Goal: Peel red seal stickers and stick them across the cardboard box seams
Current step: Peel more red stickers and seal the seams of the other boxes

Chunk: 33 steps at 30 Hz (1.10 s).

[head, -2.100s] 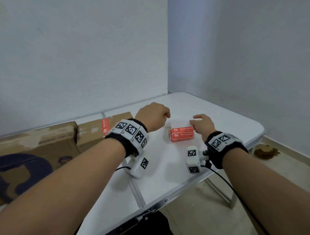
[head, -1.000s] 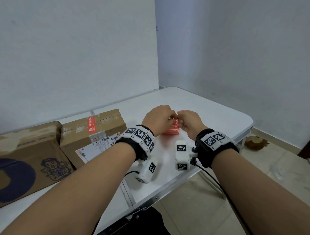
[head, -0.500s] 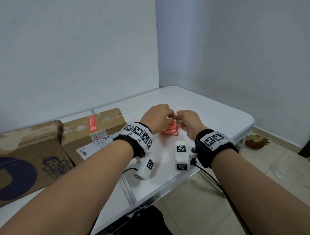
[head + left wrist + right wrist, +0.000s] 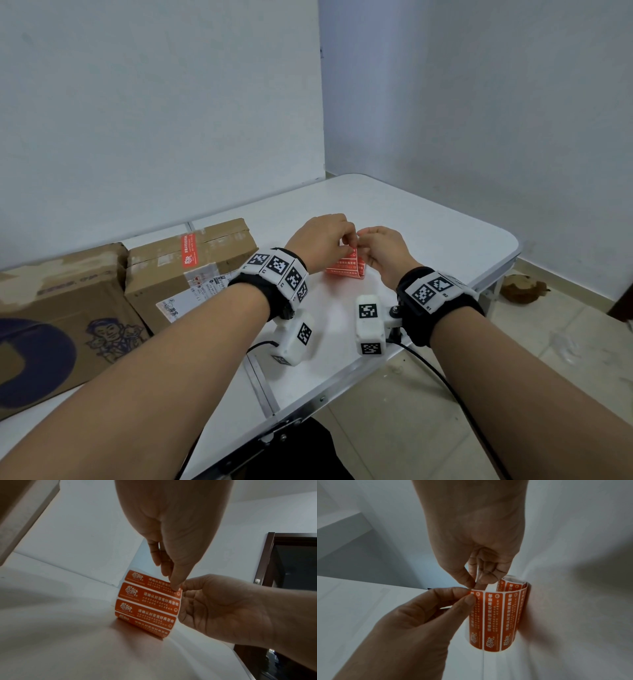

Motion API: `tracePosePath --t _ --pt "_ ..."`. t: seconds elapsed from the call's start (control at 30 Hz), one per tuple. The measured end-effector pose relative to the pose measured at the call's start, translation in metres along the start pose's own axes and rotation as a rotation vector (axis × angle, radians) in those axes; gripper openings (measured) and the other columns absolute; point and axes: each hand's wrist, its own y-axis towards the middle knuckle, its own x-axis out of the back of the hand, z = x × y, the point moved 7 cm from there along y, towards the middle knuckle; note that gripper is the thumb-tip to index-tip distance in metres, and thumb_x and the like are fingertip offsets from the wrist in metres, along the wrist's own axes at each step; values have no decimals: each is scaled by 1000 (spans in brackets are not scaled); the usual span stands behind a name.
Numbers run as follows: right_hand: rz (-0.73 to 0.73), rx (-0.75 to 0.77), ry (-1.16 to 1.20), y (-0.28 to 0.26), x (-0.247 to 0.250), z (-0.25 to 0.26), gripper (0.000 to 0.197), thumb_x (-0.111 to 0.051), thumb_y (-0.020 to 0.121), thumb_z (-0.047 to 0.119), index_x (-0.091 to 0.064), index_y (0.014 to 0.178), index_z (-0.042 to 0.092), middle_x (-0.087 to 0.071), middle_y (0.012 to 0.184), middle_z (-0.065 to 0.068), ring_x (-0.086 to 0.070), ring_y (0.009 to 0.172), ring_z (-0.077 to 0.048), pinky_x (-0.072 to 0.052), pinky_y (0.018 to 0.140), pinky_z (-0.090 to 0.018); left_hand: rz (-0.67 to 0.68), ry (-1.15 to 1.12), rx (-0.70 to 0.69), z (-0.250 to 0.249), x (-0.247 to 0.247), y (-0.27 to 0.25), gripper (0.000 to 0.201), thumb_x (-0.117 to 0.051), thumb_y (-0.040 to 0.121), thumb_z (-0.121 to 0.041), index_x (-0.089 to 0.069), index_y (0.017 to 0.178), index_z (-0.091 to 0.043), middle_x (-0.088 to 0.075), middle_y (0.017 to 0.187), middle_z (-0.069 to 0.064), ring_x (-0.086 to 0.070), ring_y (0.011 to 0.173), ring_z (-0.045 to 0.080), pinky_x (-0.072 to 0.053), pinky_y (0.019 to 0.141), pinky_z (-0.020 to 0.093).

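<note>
Risk of tearing or creased seal, judged: left hand (image 4: 322, 241) and right hand (image 4: 383, 255) both pinched the sticker strip's (image 4: 150, 603) upper corner above the white folding table (image 4: 428, 236), where adhesive could fold onto itself.

Both hands now work the sticker strip together

The left hand (image 4: 322, 240), a loose fist over the white table (image 4: 428, 219) two seconds ago, now meets the right hand (image 4: 385, 255), which was resting beside the flat-lying sticker strip (image 4: 346, 269). The strip's free end is now lifted off the surface between them, curling up from its roll. Left thumb and fingers (image 4: 175, 586) pinch its upper corner; the right fingertips (image 4: 471, 582) pinch the same corner from the other side. Over the last half second the grip barely alters.
</note>
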Motion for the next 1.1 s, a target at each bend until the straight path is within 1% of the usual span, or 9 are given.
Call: tracePosePath --t 0.17,0.3,0.4,0.47,0.53,0.63,0.8,0.9,1.1 --pt "-58 49 -167 5 6 0 27 -50 80 -4 -66 69 15 -59 65 -5 -50 56 -16 -46 65 -29 6 -106 0 4 6 -5 10 -63 82 -17 -69 90 -15 -62 93 3 -59 85 17 -44 77 27" --pt "-63 -2 -162 9 5 0 15 -65 75 4 -63 62 10 -52 58 -4 -48 58 -18 -43 74 -34 18 -228 42 12 17 -11 10 -68 81 -18 -71 90 -17 -61 91 -4 -53 75 7 -41 71 13" --pt "-86 34 -224 10 4 5 7 -66 78 9 -69 74 4 -61 69 -4 -55 74 -22 -48 80 -40 10 -332 87 17 27 -17 9 -72 79 -22 -72 87 -19 -67 94 -2 -53 72 4 -41 72 15" --pt "-111 75 -325 12 5 6 18 -59 82 6 -73 92 1 -67 85 -6 -59 87 -22 -49 88 -38 -14 -411 121 20 35 -22 7 -73 79 -24 -72 85 -21 -69 95 -4 -52 69 5 -40 71 17" --pt "-133 100 -399 12 7 5 26 -51 83 0 -75 93 6 -66 94 -6 -60 94 -21 -50 92 -36 -23 -501 158 24 43 -25 5 -74 78 -25 -72 82 -22 -71 94 -6 -51 66 7 -41 69 20" --pt "-130 109 -488 13 7 5 33 -46 82 -5 -71 83 16 -65 100 -6 -58 96 -22 -49 86 -31 -91 -672 221 31 58 -28 4 -73 78 -23 -71 79 -25 -71 87 -7 -54 69 10 -43 72 26" --pt "-166 281 -559 5 -5 31 27 -54 77 5 -68 75 27 -62 112 -8 -63 95 -29 -52 80 -36 -256 -862 335 46 83 -33 13 -70 83 -15 -71 95 -10 -66 81 -3 -54 63 5 -47 61 9" --pt "4 407 -386 -10 -34 54 13 -62 84 9 -70 92 15 -67 91 -1 -61 76 -12 -50 73 -24 -285 -983 448 58 83 -38 16 -69 84 -17 -72 98 -10 -66 82 -3 -52 61 7 -47 66 17" --pt "226 463 -235 -33 -81 71 17 -64 87 17 -71 96 4 -69 78 -2 -60 67 -9 -47 63 -20 -377 -1154 665 77 86 -61 11 -69 84 -16 -74 94 -13 -63 76 -5 -46 61 8 -45 63 17"
